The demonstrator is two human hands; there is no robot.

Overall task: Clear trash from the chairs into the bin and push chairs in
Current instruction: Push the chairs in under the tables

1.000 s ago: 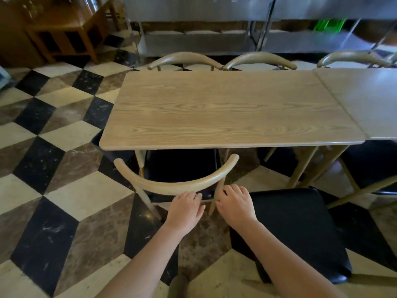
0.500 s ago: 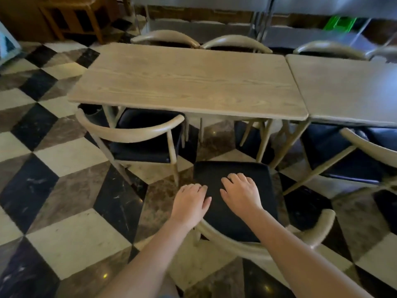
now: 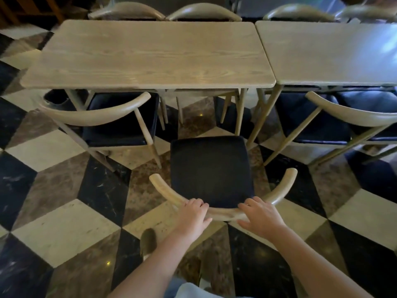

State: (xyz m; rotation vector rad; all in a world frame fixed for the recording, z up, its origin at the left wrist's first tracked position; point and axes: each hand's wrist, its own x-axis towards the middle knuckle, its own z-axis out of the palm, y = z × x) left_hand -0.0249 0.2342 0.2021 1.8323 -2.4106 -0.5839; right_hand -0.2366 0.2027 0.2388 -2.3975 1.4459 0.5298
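Both my hands rest on the curved backrest of the pulled-out chair [image 3: 211, 171]: left hand [image 3: 193, 218] and right hand [image 3: 261, 217], fingers [image 3: 196, 203] curled over the rail. The chair stands on the checkered floor [image 3: 64, 231], seat facing the desk [image 3: 150, 54], front edge short of its legs. A tucked-in chair [image 3: 111, 117] stands to the left, another [image 3: 335, 119] to the right.

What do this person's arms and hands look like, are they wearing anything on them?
Both hands, left and right, are bare: no gloves, rings, watch or bracelets visible. The forearms are bare too, with no sleeves as far up as the picture shows. Light blue-grey clothing shows at the bottom edge.
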